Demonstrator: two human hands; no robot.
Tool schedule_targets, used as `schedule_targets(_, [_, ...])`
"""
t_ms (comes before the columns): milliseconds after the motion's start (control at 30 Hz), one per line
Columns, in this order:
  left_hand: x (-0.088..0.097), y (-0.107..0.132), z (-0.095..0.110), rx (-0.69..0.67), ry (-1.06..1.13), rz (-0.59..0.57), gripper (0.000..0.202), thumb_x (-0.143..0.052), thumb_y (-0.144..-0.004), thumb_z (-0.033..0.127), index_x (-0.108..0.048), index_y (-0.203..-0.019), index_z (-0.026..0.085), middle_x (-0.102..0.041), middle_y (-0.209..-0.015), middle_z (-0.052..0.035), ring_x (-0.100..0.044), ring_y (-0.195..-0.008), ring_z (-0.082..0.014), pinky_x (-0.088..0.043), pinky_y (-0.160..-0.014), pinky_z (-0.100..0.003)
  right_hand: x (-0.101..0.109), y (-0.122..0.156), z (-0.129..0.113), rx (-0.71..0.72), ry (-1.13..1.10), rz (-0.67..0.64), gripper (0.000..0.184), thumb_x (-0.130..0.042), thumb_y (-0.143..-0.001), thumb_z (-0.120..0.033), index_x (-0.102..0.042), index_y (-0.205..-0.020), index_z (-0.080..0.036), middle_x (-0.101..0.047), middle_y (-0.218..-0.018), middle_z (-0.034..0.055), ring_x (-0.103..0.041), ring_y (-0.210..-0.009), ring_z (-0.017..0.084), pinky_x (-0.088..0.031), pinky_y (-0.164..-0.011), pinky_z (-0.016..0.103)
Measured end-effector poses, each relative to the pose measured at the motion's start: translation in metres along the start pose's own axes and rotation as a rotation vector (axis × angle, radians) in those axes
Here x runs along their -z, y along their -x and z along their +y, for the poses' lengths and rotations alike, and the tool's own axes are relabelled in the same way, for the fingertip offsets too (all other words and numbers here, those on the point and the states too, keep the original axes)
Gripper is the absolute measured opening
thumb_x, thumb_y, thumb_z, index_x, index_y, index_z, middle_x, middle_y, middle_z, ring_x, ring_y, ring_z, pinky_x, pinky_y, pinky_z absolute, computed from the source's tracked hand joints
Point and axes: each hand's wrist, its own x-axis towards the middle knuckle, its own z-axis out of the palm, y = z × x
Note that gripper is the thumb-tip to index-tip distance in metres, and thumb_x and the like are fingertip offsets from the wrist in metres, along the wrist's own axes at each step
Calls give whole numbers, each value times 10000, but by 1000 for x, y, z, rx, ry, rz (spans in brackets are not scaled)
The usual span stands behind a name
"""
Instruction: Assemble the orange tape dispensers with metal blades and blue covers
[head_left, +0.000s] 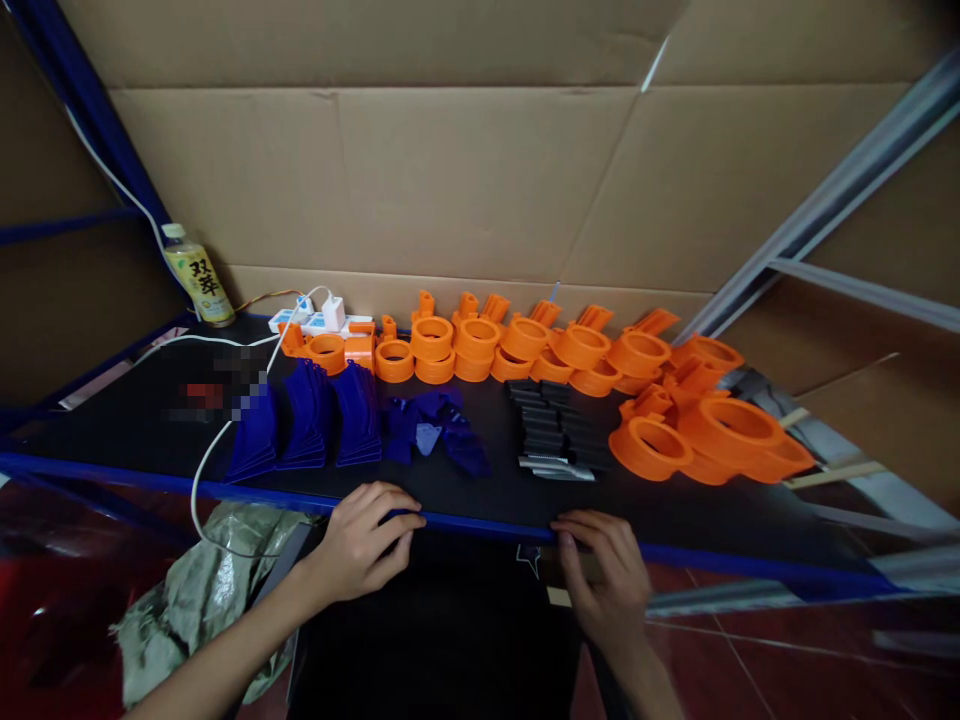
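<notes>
My left hand (373, 537) rests on the blue front edge (480, 523) of the black shelf, thumb apart from its loosely bent fingers and nothing in it. Farther right, my right hand (606, 568) lies over the same edge, open and holding nothing. Beyond my left hand stand fanned stacks of dark blue flat pieces (304, 415), with a loose pile of blue pieces (435, 430) beside them. A stack of black wrapped strips (551, 430) lies beyond my right hand. Orange ring-shaped parts with handles (581, 345) line the back, some stacked in twos, and cluster at right (731, 430).
A yellow-labelled drink bottle (201, 280) stands in the back left corner. Near it lies a white power strip (322, 318) with plugs; a white cable (196, 480) hangs over the front edge. Cardboard (450, 180) walls the back. A pale green sack (214, 580) sits below left.
</notes>
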Motion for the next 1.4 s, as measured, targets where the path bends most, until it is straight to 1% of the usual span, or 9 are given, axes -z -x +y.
schedule_targets(100, [0,1,0,4,6,-6,237,-618,-890,106,-684,-1098,200,-735,-1107,-84,-667,-1028,-232,-536,-860,-385,4,0,-3,-27,-37,-14,123,-599,-932,-121,-669,-976,-212,-685,-955,66,-631,-923,223,-501,-820,408])
schedule_targets(267, [-1,3,-2,0,3,-20,246,-613,-896,107,-684,-1109,206,-733,-1112,-83,-664,-1039,-237,-538,-862,-392,13,-1,-11,-101,-80,86,141,-567,-944,-110,-661,-974,-212,-692,-953,65,-632,-936,222,-503,-834,413])
schedule_targets(467, [0,1,-1,-10,-1,-13,238,-600,-900,116,-684,-1103,209,-734,-1098,-87,-671,-1024,-232,-546,-852,-391,11,0,-11,-128,-61,1,116,-580,-954,-148,-667,-989,-216,-698,-930,55,-633,-911,220,-494,-827,405])
schedule_targets(800, [-2,-1,0,-16,-10,16,239,-604,-891,128,-680,-1103,212,-734,-1087,-92,-675,-997,-226,-547,-829,-378,12,-4,-7,-116,-93,-8,92,-586,-957,-183,-669,-978,-215,-692,-937,62,-640,-916,225,-496,-846,413])
schedule_targets(1033, [-3,0,0,-18,-13,10,250,-611,-881,121,-676,-1108,203,-730,-1089,-96,-667,-1021,-236,-542,-831,-376,18,-4,-11,-157,-71,-11,116,-567,-971,-233,-680,-986,-213,-704,-945,71,-672,-906,228,-519,-817,387])
schedule_targets(1167, [-3,-1,0,-11,-5,3,245,-599,-885,117,-677,-1098,209,-733,-1084,-91,-670,-1006,-230,-542,-829,-378,33,-14,-8,-196,130,100,170,-564,-973,-261,-696,-1060,-198,-734,-980,89,-692,-847,217,-518,-762,344])
schedule_targets(1267, [-3,-2,1,-10,-4,8,232,-595,-886,117,-677,-1082,209,-733,-1085,-89,-673,-998,-228,-540,-825,-378,47,-32,5,-248,334,201,258,-579,-962,-315,-711,-1127,-166,-747,-1037,121,-685,-769,210,-500,-695,323])
schedule_targets(1333, [-3,-3,1,-5,-5,7,228,-598,-883,116,-675,-1077,208,-735,-1087,-85,-670,-1004,-226,-536,-825,-373,55,-46,19,-273,433,174,339,-566,-963,-373,-711,-1170,-148,-747,-1025,134,-673,-726,219,-487,-665,333])
schedule_targets(1400, [-3,-3,1,1,-5,1,228,-599,-883,116,-673,-1077,209,-737,-1090,-81,-667,-1013,-224,-533,-829,-370,61,-57,35,-319,528,82,405,-546,-963,-428,-699,-1221,-156,-747,-1007,135,-669,-716,239,-458,-609,341])
